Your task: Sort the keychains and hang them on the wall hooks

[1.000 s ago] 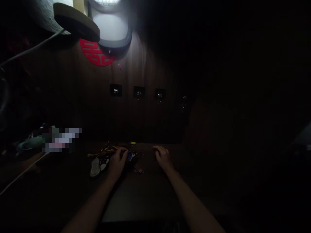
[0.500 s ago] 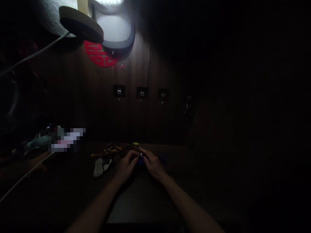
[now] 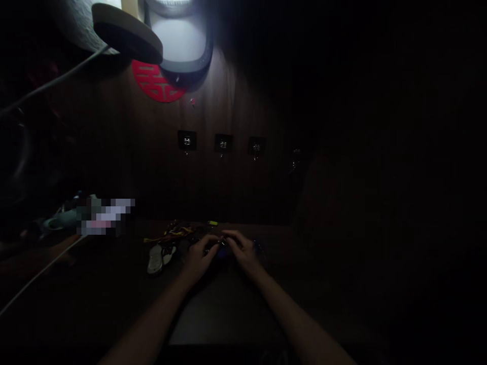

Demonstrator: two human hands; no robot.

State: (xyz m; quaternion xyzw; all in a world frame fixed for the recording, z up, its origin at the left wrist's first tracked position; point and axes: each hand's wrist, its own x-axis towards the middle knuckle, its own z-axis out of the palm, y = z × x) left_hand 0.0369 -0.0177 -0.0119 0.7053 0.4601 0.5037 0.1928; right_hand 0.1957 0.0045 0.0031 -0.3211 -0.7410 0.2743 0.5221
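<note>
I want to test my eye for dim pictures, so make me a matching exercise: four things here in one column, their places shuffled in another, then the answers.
1. Shiny bit
2. Red sign
3. Yellow-green piece
4. Pale oval

A. On the table, beyond both hands
B. On the table, left of the left hand
C. Between the left hand and the right hand
D. Highest of the four, partly covered

Pairs: 1-C, 2-D, 3-A, 4-B.

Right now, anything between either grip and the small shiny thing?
Nothing visible: the left grip and right grip flank the small shiny thing. The pale grey, rounded object lies left of both, outside that gap. Too dark to confirm contact.
</note>
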